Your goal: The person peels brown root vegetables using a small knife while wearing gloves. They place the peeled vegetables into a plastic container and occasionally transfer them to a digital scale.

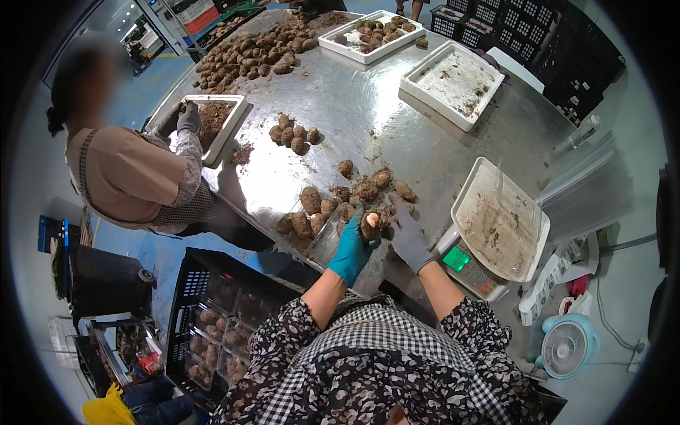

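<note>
My left hand (354,249), in a teal glove, grips a brown taro corm (370,226) whose pale pinkish end faces up. Close on its right is my right hand (410,236) in a grey glove, fingers pointing away from me among the corms; whether it grasps one is hidden. Just beyond both hands lies a loose group of taro corms (366,189) on the steel table (340,106). To the left, a clear plastic tray (302,245) contains several corms. One elongated corm (405,191) rests past my right fingertips.
A digital scale (473,271) bearing a soiled white tray (496,223) stands at right. Beyond are a corm heap (255,53) and white trays (451,79). A co-worker (133,164) works at left. Below sits a black crate (183,313) of packed trays; a fan (566,345) is lower right.
</note>
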Motion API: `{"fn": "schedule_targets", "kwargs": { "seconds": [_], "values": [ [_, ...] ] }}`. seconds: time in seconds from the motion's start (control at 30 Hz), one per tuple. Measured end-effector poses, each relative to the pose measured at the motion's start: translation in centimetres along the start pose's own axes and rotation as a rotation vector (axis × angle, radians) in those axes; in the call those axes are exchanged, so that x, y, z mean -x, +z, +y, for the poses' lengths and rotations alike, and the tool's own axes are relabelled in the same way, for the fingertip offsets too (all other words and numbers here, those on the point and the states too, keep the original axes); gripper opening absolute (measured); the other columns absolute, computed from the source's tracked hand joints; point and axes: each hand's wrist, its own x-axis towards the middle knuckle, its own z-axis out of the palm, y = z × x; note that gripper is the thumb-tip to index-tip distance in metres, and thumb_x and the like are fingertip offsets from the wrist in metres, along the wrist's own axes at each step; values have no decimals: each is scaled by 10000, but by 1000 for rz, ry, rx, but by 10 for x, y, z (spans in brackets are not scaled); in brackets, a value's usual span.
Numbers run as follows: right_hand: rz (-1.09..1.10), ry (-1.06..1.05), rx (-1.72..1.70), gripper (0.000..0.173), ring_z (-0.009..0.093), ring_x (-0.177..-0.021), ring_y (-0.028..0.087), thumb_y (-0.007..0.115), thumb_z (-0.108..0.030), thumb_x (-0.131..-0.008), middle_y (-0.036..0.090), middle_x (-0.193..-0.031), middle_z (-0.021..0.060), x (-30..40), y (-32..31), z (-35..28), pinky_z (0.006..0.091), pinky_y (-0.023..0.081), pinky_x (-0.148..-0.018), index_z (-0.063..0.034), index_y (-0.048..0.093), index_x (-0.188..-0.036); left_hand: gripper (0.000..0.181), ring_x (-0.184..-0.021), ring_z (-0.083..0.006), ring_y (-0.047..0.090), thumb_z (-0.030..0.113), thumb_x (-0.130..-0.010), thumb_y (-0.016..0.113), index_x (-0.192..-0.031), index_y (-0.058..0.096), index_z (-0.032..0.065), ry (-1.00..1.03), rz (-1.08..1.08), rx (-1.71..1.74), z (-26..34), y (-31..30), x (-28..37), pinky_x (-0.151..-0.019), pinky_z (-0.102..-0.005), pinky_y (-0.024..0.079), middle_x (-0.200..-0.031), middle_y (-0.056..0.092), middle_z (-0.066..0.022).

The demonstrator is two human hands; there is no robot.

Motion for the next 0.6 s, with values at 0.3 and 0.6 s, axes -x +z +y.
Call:
{"fn": "schedule_targets", "kwargs": {
  "seconds": [0.3,0.6],
  "values": [
    [14,-306,228,216,339,-968,566,541,-48,-791,595,-1038,178,-2,-20,10,352,458,-846,-30,631,-987,334,-720,-140,527,417,-895,543,-1042,566,118,-22,-101,134,-11,-12,1,-571,-269,397,-869,586,-15],
    [-51,-122,-154,239,211,-836,587,669,-165,-787,604,-864,122,8,-26,-23,312,464,-714,-46,665,-994,301,-732,-79,477,429,-903,536,-1052,538,167,148,-48,-399,-10,-10,8,-602,-252,386,-857,541,45]
  ]
}}
